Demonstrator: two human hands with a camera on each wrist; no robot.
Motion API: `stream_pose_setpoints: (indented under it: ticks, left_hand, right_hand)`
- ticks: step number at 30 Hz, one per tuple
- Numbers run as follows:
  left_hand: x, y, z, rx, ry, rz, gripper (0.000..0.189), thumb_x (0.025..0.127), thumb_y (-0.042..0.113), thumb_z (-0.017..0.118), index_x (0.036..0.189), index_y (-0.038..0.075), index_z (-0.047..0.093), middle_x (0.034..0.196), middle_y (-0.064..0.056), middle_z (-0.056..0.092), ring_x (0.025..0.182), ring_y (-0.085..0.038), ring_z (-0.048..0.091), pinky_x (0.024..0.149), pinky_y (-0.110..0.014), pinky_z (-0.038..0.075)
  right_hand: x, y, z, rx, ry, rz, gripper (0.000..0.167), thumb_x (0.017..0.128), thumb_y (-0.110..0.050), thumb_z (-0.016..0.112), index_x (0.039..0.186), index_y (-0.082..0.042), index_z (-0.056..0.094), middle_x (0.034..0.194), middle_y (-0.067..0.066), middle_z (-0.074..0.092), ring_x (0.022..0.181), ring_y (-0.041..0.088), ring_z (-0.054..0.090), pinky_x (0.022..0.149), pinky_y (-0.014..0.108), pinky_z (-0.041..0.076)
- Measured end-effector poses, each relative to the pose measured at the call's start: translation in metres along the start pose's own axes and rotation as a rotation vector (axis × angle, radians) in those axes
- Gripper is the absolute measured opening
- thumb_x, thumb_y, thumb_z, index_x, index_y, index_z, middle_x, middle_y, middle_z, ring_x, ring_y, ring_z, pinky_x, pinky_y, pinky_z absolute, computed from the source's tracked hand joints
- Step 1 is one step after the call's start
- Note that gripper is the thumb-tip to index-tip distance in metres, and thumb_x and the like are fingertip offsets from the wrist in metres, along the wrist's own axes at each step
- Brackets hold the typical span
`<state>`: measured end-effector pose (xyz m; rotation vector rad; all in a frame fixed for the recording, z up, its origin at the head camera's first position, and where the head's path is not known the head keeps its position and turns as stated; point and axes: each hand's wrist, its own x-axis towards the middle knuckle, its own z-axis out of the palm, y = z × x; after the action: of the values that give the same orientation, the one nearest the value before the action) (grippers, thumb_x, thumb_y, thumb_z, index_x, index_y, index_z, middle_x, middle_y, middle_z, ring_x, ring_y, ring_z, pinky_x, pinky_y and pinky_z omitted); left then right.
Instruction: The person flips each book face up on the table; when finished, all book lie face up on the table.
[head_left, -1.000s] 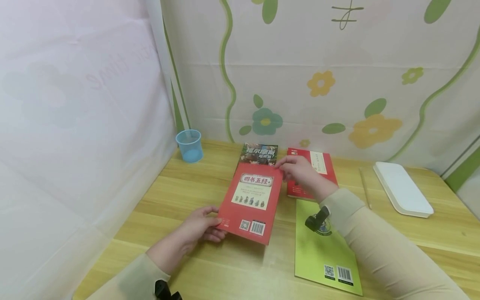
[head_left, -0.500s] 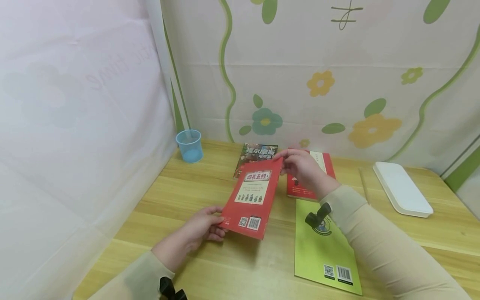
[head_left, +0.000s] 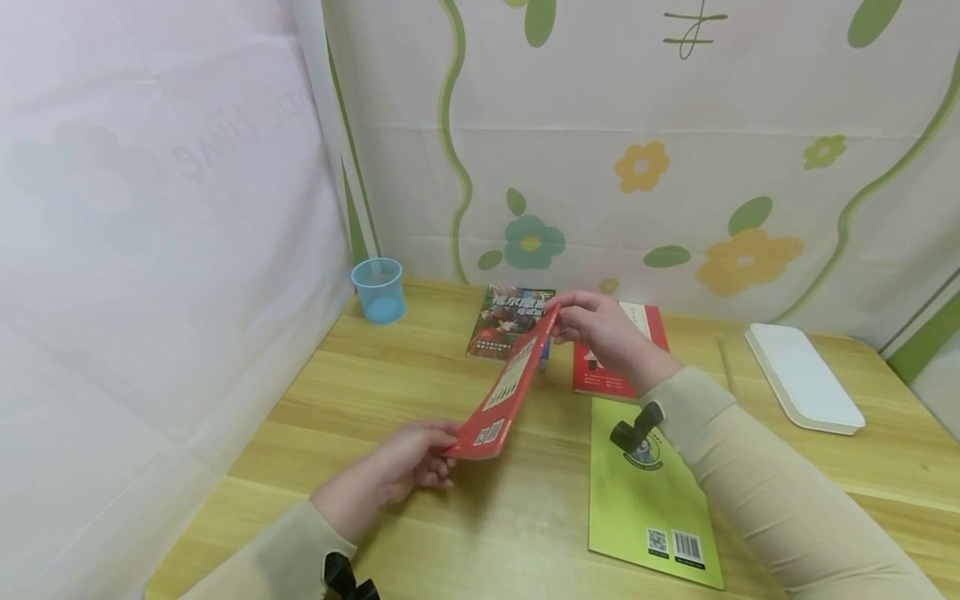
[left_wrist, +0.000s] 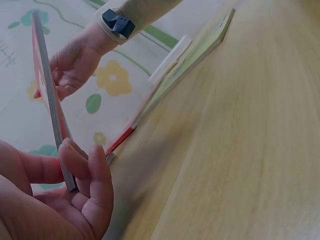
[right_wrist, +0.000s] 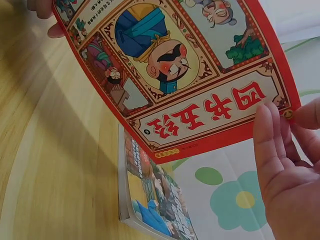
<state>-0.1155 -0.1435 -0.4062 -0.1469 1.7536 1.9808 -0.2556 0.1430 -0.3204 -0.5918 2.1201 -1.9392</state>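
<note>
A thin red book [head_left: 504, 400] is held tilted above the table, its back cover with barcode turned steeply away in the head view. My left hand [head_left: 416, 457] pinches its lower left corner between thumb and fingers. The far upper corner is pinched by my right hand [head_left: 600, 332]. In the right wrist view the red book's illustrated front cover [right_wrist: 172, 65] shows cartoon figures and large red characters. Behind it a dark comic-style book [head_left: 506, 321] lies on the table, partly covered by the held one.
Another red book [head_left: 600, 379] lies behind my right hand. A yellow-green book [head_left: 645, 517] is under my right forearm. Farther right are a thin stick [head_left: 726, 364] and a white flat case [head_left: 806, 379]. A blue cup [head_left: 380, 292] stands at the back left of the wooden table [head_left: 337, 400].
The red book has turned from nearly facing up to steeply tilted, its right edge rising. My right hand has lifted slightly, and more of the comic-style book shows.
</note>
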Motion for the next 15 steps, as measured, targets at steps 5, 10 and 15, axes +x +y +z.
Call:
stream_pose_setpoints:
  ticks: [5,10,15]
  left_hand:
    - [-0.003,0.000,0.003,-0.015,-0.065,0.001,0.034,0.093,0.009,0.054,0.123,-0.005,0.061,0.072,-0.005,0.056,0.058,-0.010,0.051,0.058,-0.028,0.056]
    - [-0.007,0.002,0.008,-0.028,-0.164,0.010,0.034,0.092,0.010,0.052,0.119,-0.010,0.060,0.068,-0.001,0.054,0.055,-0.008,0.049,0.055,-0.025,0.053]
    - [-0.010,0.003,0.012,-0.013,-0.251,0.006,0.043,0.091,0.013,0.049,0.124,-0.015,0.055,0.067,0.000,0.051,0.053,-0.007,0.045,0.053,-0.023,0.051]
  right_hand:
    - [-0.001,-0.001,-0.003,-0.100,0.026,-0.014,0.022,0.101,-0.014,0.054,0.116,-0.005,0.068,0.127,0.015,0.057,0.113,0.028,0.055,0.103,0.049,0.042]
    - [0.000,0.001,-0.004,-0.088,0.001,-0.027,0.021,0.102,-0.015,0.053,0.113,-0.005,0.067,0.129,0.015,0.056,0.124,0.031,0.051,0.113,0.050,0.029]
    - [0.000,0.001,-0.003,-0.018,-0.011,-0.013,0.019,0.103,-0.016,0.052,0.113,-0.005,0.063,0.129,0.018,0.053,0.120,0.035,0.057,0.111,0.047,0.035]
